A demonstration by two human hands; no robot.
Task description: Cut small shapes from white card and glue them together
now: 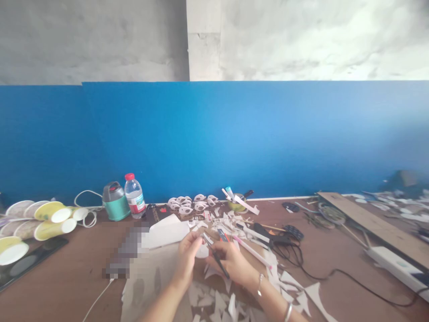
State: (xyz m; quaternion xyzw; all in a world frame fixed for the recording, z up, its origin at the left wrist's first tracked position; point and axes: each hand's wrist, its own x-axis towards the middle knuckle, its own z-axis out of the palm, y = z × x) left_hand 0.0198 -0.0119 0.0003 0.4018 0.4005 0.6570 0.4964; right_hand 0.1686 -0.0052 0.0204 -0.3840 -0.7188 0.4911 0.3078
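My left hand (189, 247) pinches a small white paper piece (202, 252) between thumb and fingers, above the middle of the desk. My right hand (232, 261) is closed round a slim dark-handled cutting tool (219, 259), its pale metal tip close to the paper piece. Blur leaves its exact kind unclear. Beneath both hands lie white paper scraps (217, 304) on a brown cardboard sheet (157, 286). A pink-and-white pen-like stick (253, 252) and a blue-and-red item (223, 235) lie just beyond my right hand.
Several curled white paper pieces (184, 203) stand at the back, beside a green pot (236, 203). Left are a bottle (134, 197), a teal container (115, 203) and stacked paper cups (55, 228). A glue gun (268, 235), a black cable (330, 273) and a power strip (398, 268) lie right.
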